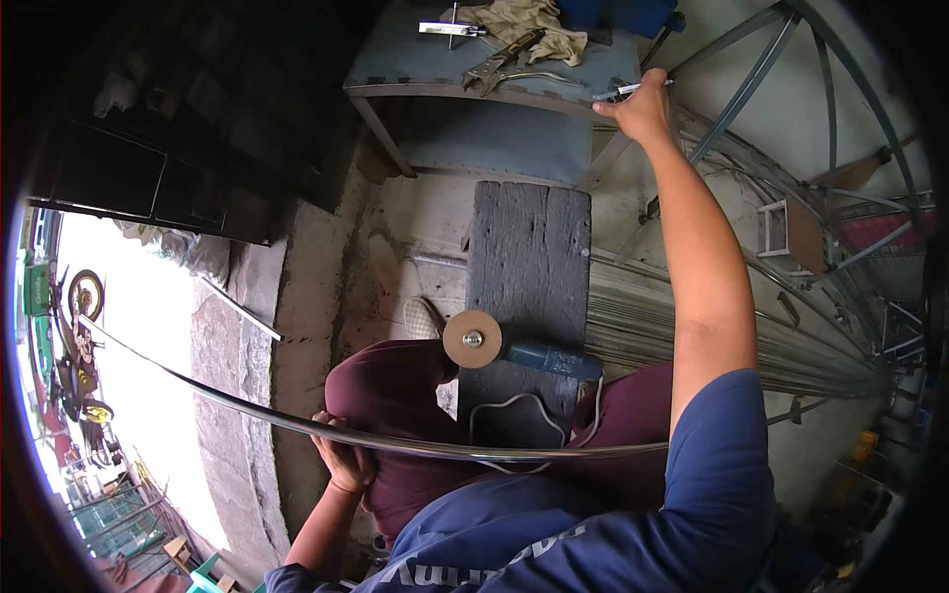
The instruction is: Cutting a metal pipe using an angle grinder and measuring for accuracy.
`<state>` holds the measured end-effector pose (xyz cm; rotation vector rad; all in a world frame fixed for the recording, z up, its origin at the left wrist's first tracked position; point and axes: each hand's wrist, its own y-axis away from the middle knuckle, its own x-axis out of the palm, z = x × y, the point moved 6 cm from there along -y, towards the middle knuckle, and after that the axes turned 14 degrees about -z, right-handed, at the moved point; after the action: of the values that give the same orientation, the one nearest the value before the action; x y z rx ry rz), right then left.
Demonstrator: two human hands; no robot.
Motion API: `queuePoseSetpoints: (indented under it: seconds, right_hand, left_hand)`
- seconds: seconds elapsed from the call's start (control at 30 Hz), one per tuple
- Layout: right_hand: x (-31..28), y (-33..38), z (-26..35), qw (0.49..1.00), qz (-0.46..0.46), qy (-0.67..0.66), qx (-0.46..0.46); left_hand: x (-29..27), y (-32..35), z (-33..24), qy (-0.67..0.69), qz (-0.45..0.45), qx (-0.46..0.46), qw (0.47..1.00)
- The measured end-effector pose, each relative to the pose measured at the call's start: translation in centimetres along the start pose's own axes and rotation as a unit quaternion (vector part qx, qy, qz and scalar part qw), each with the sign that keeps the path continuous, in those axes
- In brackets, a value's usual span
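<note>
A long shiny metal tube (465, 450) lies across my lap, its far left end reaching toward the bright doorway. My left hand (343, 457) is closed round it by my knee. My right arm stretches forward to the right corner of the grey metal table (435, 96). There my right hand (643, 109) grips a slim, light-coloured object (625, 91), too small to name. Between my legs, on a worn wooden bench (529, 247), rests a blue angle grinder (549, 358) with a brown disc (473, 339); its cord loops toward me under the tube.
On the table lie adjustable pliers (504, 64), a crumpled cloth (524, 22) and a small silver tool (450, 29). Many long metal rods (672, 326) cover the floor at right. A curved metal frame (830, 99) stands beyond them. A motorcycle (79, 366) stands outside at left.
</note>
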<state>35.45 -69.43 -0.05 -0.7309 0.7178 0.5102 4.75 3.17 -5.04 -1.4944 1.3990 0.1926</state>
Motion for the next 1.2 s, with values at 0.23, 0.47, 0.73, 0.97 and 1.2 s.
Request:
queuePoseSetpoints:
  seconds: [0.23, 0.47, 0.73, 0.97, 1.2]
  right_hand:
    - [9.9, -4.6, -4.6, 0.992, -0.011, 0.027, -0.125]
    - [1.4, 0.4, -2.2, 0.954, -0.034, -0.150, -0.258]
    - [-10.5, 13.3, 0.6, 0.945, 0.132, -0.206, -0.218]
    - [-16.9, 19.6, 3.5, 0.931, 0.301, -0.205, -0.037]
    - [-21.0, 23.9, 12.9, 0.938, 0.184, -0.197, -0.220]
  left_hand:
    - [-0.4, -2.7, 0.4, 0.016, -0.016, -0.131, 0.991]
    - [1.4, -11.9, 22.5, -0.164, -0.196, -0.508, 0.823]
    - [9.4, -7.6, 39.7, 0.040, 0.046, -0.692, 0.719]
    - [8.5, -8.3, 23.7, 0.538, -0.014, -0.622, 0.568]
    - [7.6, -12.6, 2.8, 0.789, 0.055, -0.414, 0.451]
